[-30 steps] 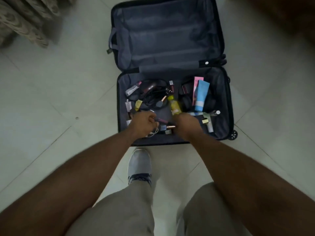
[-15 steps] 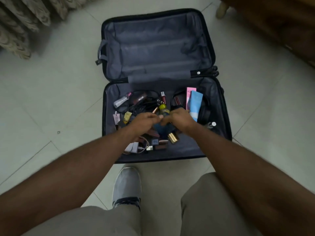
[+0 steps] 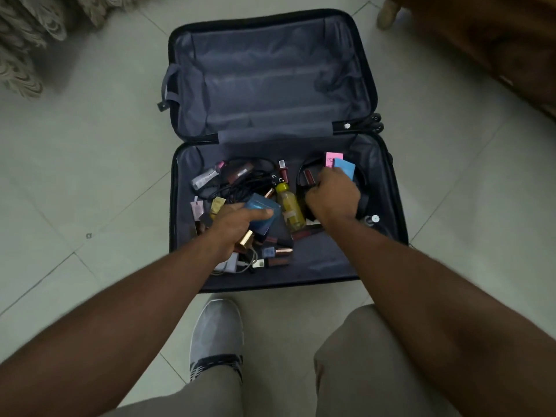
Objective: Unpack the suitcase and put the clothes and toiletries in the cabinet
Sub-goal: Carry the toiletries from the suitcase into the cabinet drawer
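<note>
A dark suitcase (image 3: pixel 397 206) lies open on the tiled floor, its lid half (image 3: pixel 270 79) bare. The near half holds several small toiletries: a yellow bottle (image 3: pixel 290 209), a clear small bottle (image 3: pixel 206 177), lipsticks, sachets and black cables (image 3: pixel 243 180). My left hand (image 3: pixel 236 228) grips a blue bottle (image 3: pixel 261 208) with a gold cap, lifted over the left part of the pile. My right hand (image 3: pixel 332 197) has its fingers curled over the lower end of a blue tube (image 3: pixel 346 167), which lies beside a pink box (image 3: pixel 333 157). The tube's lower part is hidden.
A white charger with a cable (image 3: pixel 230 264) lies near the suitcase's front wall. My grey shoe (image 3: pixel 216 332) stands on the floor just before the suitcase. A patterned curtain (image 3: pixel 24 40) hangs at the far left, and dark wooden furniture (image 3: pixel 496 40) stands at the far right.
My hands have parted from the middle of the pile. The left one now holds the blue bottle with the gold cap; the right one has moved right onto the blue tube.
</note>
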Available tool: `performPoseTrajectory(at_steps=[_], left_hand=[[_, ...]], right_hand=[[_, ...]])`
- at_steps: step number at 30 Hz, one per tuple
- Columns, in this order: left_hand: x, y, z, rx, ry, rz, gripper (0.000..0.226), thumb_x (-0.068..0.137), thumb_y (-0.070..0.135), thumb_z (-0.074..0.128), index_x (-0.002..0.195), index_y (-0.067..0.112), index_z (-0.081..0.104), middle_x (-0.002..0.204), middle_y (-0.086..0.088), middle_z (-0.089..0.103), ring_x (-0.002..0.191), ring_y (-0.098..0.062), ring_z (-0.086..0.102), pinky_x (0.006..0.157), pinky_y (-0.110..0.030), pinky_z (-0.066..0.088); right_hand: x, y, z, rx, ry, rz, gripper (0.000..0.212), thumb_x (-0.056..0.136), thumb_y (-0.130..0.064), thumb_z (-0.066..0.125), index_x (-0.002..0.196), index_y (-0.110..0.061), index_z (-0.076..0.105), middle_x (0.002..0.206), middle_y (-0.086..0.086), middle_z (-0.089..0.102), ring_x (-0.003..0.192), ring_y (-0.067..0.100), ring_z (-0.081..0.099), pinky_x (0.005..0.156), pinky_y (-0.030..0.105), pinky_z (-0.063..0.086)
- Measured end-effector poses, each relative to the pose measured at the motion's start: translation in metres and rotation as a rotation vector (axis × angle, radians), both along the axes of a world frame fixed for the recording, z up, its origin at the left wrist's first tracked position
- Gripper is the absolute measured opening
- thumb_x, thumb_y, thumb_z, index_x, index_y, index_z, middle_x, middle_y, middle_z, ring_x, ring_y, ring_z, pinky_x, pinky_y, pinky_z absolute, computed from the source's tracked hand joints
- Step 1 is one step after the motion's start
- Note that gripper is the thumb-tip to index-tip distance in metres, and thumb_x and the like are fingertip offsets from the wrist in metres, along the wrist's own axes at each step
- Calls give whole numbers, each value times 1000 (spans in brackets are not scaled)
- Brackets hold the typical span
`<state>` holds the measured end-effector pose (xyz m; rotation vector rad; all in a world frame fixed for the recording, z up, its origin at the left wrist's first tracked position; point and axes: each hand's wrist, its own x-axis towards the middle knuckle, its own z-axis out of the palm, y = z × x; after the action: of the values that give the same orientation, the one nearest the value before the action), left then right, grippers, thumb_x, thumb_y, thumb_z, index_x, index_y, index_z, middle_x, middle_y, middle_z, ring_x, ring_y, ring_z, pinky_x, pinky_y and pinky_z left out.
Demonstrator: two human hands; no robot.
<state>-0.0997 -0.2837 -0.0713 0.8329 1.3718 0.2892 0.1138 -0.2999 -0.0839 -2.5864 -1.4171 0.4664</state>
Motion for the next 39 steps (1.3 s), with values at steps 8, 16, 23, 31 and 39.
performPoseTrajectory(at_steps=[8, 16, 23, 31, 39], left_hand=[[12, 0, 4, 125, -1, -34, 47, 71, 9, 91, 112, 12, 68, 105, -6, 76, 94, -21, 75, 75, -33, 63], [8, -8, 5, 163, -10, -26, 50, 68, 3, 92, 110, 2, 65, 102, -10, 72, 77, -16, 74, 57, -26, 58], [5, -6, 4, 187, 3, -38, 45, 68, 8, 93, 105, 6, 67, 100, -12, 74, 76, -19, 76, 59, -30, 59], [11, -3, 8, 176, 5, -52, 44, 71, 5, 91, 108, 4, 67, 99, -9, 73, 68, -13, 74, 52, -27, 56], [15, 11, 35, 156, 30, -45, 41, 69, 4, 91, 103, 13, 70, 94, -5, 75, 72, -17, 74, 60, -34, 59]], right_hand=[[23, 11, -30, -178, -149, -73, 64, 93, -18, 71, 143, 4, 38, 133, 24, 58, 117, 38, 63, 86, 41, 55], [37, 16, -30, -153, -128, -41, 75, 85, -41, 82, 138, -5, 42, 118, 18, 69, 110, 35, 68, 76, 38, 51], [36, 17, -24, -168, -127, -66, 74, 83, -41, 81, 134, -4, 42, 119, 16, 69, 109, 35, 70, 78, 38, 52], [41, 15, -23, -167, -103, -79, 57, 82, -38, 75, 121, -7, 47, 111, 14, 70, 101, 36, 71, 70, 35, 45], [29, 1, 18, 21, -41, -36, 34, 90, -37, 60, 111, -15, 48, 97, 11, 70, 87, 35, 66, 64, 36, 42]])
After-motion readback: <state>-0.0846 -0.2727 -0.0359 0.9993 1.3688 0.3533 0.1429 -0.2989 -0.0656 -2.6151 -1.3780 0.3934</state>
